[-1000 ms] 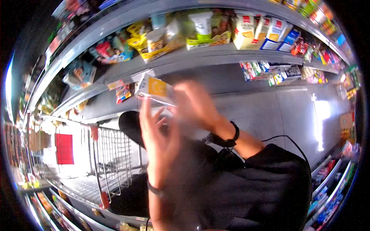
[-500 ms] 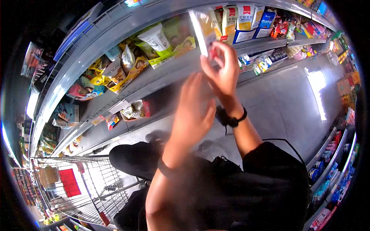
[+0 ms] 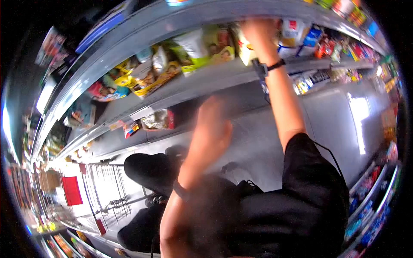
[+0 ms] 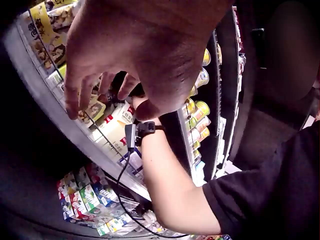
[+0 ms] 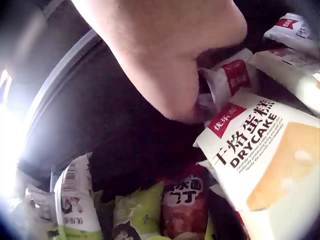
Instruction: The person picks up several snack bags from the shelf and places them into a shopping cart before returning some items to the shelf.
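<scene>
My right hand [image 3: 256,32] is stretched up to an upper shelf [image 3: 215,77] and holds a white dry cake packet [image 3: 243,45] in among the other packets there. In the right wrist view the thumb side of that hand [image 5: 170,65] sits at the top edge of the dry cake packet [image 5: 260,160]; the fingers are hidden. My left hand [image 3: 213,129] hangs blurred in mid-air below the shelf with nothing in it. The left wrist view shows that hand [image 4: 140,55] with its fingers loosely spread.
Snack bags [image 3: 189,43] and milk cartons [image 3: 301,38] fill the shelf rows. Green and red packets [image 5: 150,215] lie below the dry cake packet. A wire shopping cart [image 3: 107,193] stands at the lower left. Cans [image 4: 200,80] line a shelf beyond my right wrist.
My right hand has lifted the packet from chest height up into the upper shelf. The left hand let go of the packet and dropped away from it.
</scene>
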Action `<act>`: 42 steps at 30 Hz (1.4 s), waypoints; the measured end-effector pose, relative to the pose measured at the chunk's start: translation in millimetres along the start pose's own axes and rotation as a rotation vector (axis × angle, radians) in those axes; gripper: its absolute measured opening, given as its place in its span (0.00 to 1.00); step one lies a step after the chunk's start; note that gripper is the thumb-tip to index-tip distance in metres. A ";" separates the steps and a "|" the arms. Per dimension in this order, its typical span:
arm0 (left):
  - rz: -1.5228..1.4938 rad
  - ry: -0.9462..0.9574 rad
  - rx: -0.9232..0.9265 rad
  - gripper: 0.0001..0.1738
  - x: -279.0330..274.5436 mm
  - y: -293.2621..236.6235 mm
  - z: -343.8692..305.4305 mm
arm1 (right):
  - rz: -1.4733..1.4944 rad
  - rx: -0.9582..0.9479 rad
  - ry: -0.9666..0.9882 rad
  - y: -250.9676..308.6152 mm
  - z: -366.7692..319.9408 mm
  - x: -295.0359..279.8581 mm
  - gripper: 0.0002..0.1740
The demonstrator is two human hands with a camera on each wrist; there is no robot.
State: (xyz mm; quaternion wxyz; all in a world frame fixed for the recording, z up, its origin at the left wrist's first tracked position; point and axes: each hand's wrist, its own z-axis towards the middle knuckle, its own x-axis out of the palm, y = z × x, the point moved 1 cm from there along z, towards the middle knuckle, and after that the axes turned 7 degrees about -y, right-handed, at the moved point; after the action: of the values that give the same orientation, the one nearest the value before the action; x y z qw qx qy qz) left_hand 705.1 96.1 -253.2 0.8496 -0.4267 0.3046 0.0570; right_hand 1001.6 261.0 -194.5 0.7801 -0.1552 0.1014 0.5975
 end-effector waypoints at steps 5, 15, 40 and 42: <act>0.034 -0.074 -0.161 0.32 -26.0 13.9 -36.2 | 0.030 -0.085 -0.023 -14.0 -4.3 43.6 0.22; -0.068 -0.349 -0.388 0.32 -114.2 20.3 -155.6 | -0.237 -0.131 0.210 -3.1 2.8 -8.0 0.23; 1.389 -1.234 -0.865 0.11 -347.8 32.1 -332.4 | 1.786 0.001 0.663 685.8 -51.7 -245.7 0.23; 1.464 -1.240 -0.829 0.12 -352.5 29.9 -343.6 | 1.756 0.024 0.601 684.7 -57.1 -265.8 0.20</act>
State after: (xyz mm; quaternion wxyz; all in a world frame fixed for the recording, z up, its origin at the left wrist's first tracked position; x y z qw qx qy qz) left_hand 248.5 -88.6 -228.9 0.4018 -0.2918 -0.0442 0.8669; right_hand 272.7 163.6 -239.1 -0.0094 -0.1632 0.3868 0.9076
